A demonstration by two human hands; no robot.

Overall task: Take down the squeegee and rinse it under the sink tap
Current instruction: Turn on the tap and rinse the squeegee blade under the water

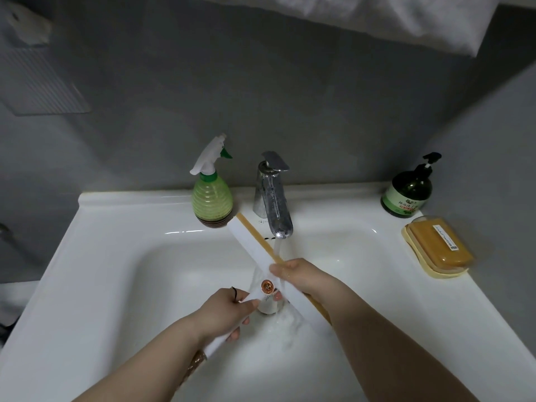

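A white squeegee with a tan rubber edge lies diagonally over the white sink, its blade under the chrome tap. Water runs from the spout onto the blade. My left hand grips the white handle, just below a copper-coloured ring on the squeegee. My right hand is closed over the blade at its middle, where the water falls. The blade's lower end is hidden behind my right forearm.
A green spray bottle stands on the rim left of the tap. At the right rim are a dark green pump bottle and a yellow soap box. White towels hang above.
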